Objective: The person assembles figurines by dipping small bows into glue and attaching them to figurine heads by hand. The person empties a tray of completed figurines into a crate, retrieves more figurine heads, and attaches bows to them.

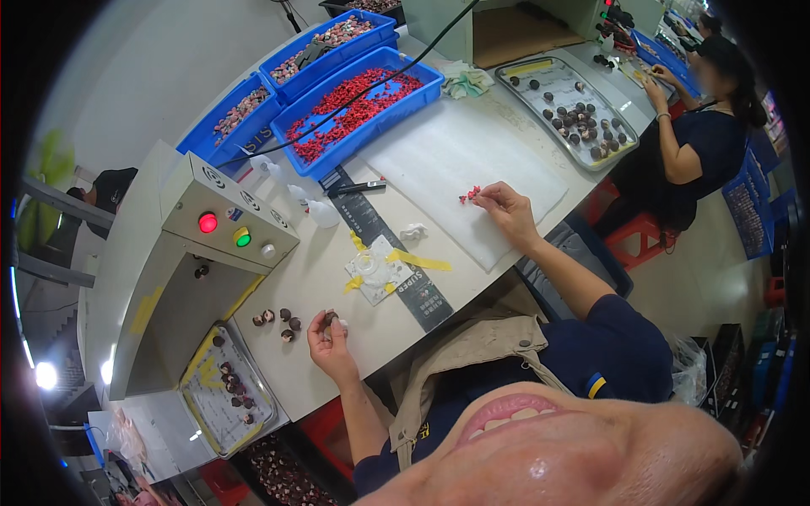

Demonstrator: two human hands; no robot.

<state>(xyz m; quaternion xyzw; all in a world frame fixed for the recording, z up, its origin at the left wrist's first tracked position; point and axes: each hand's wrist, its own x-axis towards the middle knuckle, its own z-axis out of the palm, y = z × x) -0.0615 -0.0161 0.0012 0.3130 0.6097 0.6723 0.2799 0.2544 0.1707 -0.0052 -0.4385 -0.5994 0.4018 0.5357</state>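
Note:
My left hand (335, 352) is closed around a small dark brown round piece (330, 320) near the table's front edge. Several similar brown balls (288, 323) lie loose on the table to its left. My right hand (511, 218) has thumb and fingers pinched together above the white foam sheet (456, 152). Small red pieces (468, 196) show right at those fingertips; which of them are gripped and which lie on the sheet is too small to tell. Between the hands lies a white square plate (368, 291) with yellow tape, over a dark ruler-like strip (422, 297).
Blue bins (422, 83) of red and pinkish pieces stand at the back. A machine (207, 207) with lit red and green buttons is at left, beside a tray (268, 407) of brown balls. Another tray (516, 78) lies far right, near a seated co-worker (704, 126). White bottles (322, 213) stand mid-table.

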